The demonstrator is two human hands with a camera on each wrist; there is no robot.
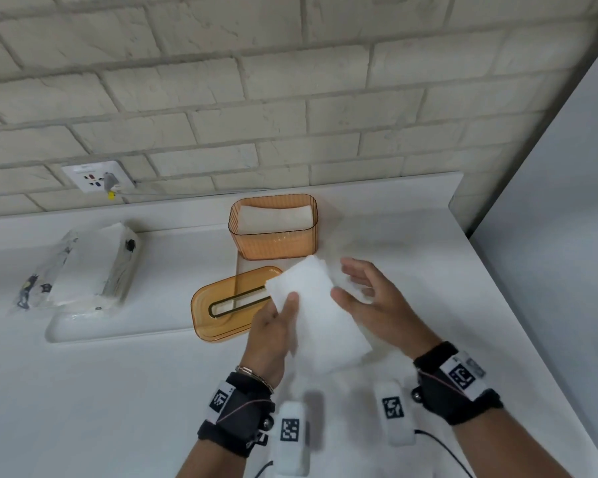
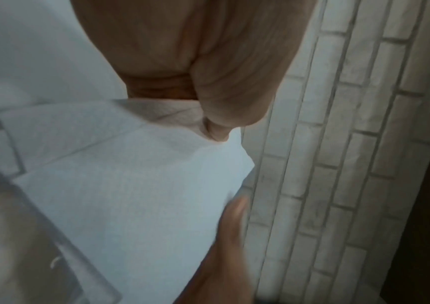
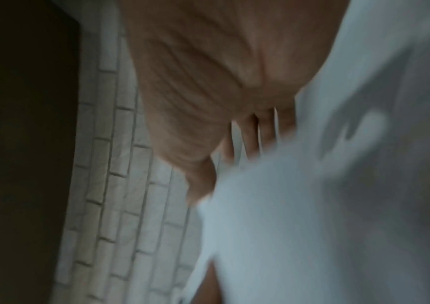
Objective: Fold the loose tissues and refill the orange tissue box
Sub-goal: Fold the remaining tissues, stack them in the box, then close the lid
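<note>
L hand (image 1: 273, 334) grips 1 tissue (image 1: 320, 319); 1 box (image 1: 273, 227).

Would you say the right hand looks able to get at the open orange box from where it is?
Probably yes: the right hand is open just in front of the orange box, whose lid lies aside.

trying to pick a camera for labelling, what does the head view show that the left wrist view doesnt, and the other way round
Only the head view shows the orange tissue box with tissues inside, its lid lying beside it, the tissue pack and the right hand, fingers relaxed. Only the left wrist view shows the tissue's layered edges up close. Both show the left hand pinching the folded tissue and the brick wall.
</note>
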